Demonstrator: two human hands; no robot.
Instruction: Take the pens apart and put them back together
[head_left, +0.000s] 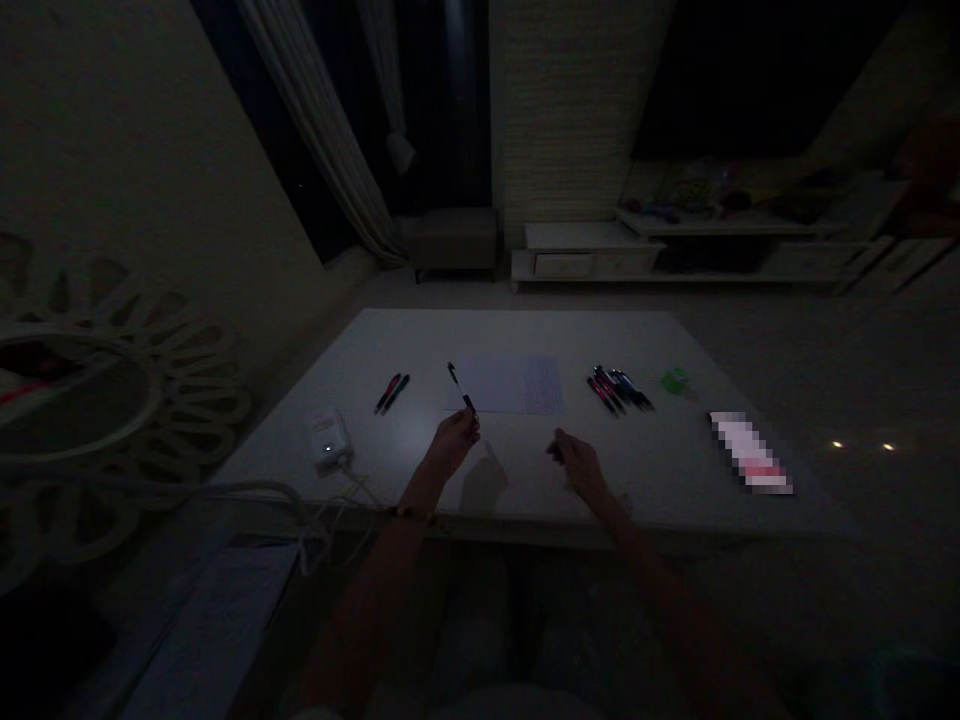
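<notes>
One broad white worktop [679, 480] fills the middle of the frame, with a low white cabinet [592, 262] beyond it at the upper right and a round, petal-framed mirror [202, 350] at the far left. Near the worktop's left edge sits a white plug adapter [328, 440], with a cable [255, 490] trailing off it. Across the far half lie a sheet of paper [510, 385], two pens [391, 393] to its left, a bunch of pens [619, 390] to its right, a small green object [674, 381], and a blurred pink-and-white object [748, 452] at the right. The left hand [452, 445] has a closed grip on a black pen [459, 385], pinched near its lower end, tilted, its upper end just beside the paper's left edge. The right hand [577, 465] is apart from it, fingers curled; too dark to tell whether that grip holds anything.
</notes>
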